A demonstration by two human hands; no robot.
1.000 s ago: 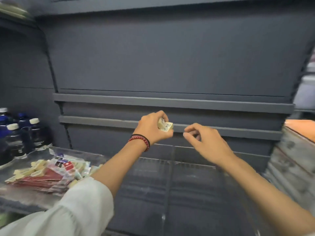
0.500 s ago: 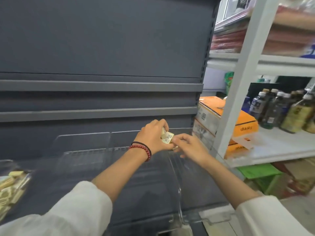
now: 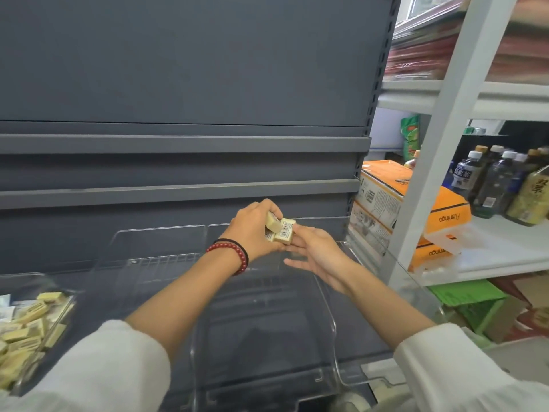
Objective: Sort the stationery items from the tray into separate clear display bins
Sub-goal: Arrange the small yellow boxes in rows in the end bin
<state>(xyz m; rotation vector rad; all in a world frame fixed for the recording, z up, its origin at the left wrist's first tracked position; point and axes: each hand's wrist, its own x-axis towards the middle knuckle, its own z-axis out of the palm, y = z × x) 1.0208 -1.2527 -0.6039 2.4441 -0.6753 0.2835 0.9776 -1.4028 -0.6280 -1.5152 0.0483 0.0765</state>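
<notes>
Curling round small cream barcode-labelled eraser blocks (image 3: pixel 284 230), likely light, firm and easily pinched across flat faces, the left hand (image 3: pixel 252 231) grips them while straight fingers (image 3: pixel 302 235) of the right hand (image 3: pixel 320 254) touch one.

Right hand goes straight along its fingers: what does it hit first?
The cream erasers gripped in the left hand. The right hand points up-left at them, fingers apparently touching the nearest one, though depth is unclear.

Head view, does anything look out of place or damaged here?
Nothing looks spilled or damaged. The left hand grips a few erasers, one sticking out crooked against the right hand. Other erasers lie jumbled in the tray.
</notes>
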